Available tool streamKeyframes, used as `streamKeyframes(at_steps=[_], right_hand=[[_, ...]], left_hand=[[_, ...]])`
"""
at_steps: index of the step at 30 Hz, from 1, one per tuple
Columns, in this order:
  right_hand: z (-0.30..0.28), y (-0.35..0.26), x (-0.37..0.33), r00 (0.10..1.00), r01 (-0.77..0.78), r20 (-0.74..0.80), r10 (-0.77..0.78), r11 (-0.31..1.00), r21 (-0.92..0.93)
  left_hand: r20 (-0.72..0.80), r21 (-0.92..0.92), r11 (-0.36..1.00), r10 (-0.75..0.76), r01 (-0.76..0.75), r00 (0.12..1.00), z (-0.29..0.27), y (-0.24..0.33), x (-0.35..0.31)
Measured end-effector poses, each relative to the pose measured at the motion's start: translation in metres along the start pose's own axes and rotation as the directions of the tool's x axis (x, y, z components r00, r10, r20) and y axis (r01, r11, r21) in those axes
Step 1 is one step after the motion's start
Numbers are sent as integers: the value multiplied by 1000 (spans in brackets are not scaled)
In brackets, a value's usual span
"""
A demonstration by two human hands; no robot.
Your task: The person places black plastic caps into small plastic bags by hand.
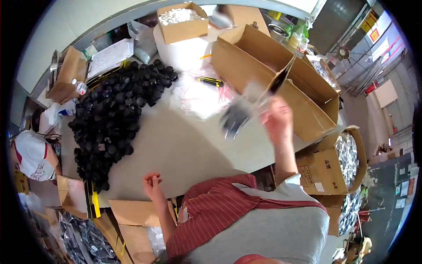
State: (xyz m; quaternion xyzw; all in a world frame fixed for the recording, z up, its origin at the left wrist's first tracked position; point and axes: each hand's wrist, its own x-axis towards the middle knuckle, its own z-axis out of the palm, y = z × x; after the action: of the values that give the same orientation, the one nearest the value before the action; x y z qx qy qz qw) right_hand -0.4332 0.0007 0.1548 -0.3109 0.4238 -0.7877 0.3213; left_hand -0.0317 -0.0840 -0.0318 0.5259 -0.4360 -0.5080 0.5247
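My right hand [279, 116] is raised over the right side of the table beside the open cardboard boxes. It pinches the top of a clear plastic bag [239, 115] with dark pieces inside; the bag is smeared by motion. Near the front edge of the table, my left hand [152, 182] is closed with curled fingers, and nothing shows in it. A large heap of small black plastic parts [114, 105] covers the left of the table [176, 145]. Flat clear bags with red marks [198, 103] lie at the middle back, a yellow-and-black utility knife [210, 82] on them.
Two long cardboard boxes [250, 55] stand at the back right. A carton of small white pieces [182, 17] sits at the far edge. Papers [110, 57] lie behind the heap. Beside the table, cartons hold filled bags [346, 160] on the right and dark bagged items [83, 237] lower left.
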Motion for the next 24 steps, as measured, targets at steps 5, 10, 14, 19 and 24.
streamKeyframes(at_steps=[5,10,14,19,24], right_hand=[[-38,-45,44,810,484,-168,-562,802,-350],[-48,21,99,829,352,-149,-539,710,-609],[-16,130,125,958,261,96,-271,678,-687],[34,275,181,823,549,470,-320,235,-802],[86,297,206,801,598,583,-137,139,-789]], left_hand=[[39,143,989,-40,34,998,-28,-36,-17],[-12,296,952,-79,79,997,-18,-38,-11],[0,406,913,35,-32,999,-28,-57,-11],[-85,371,925,121,-81,989,-4,-24,-24],[-47,314,949,-15,29,999,-21,-47,-19]])
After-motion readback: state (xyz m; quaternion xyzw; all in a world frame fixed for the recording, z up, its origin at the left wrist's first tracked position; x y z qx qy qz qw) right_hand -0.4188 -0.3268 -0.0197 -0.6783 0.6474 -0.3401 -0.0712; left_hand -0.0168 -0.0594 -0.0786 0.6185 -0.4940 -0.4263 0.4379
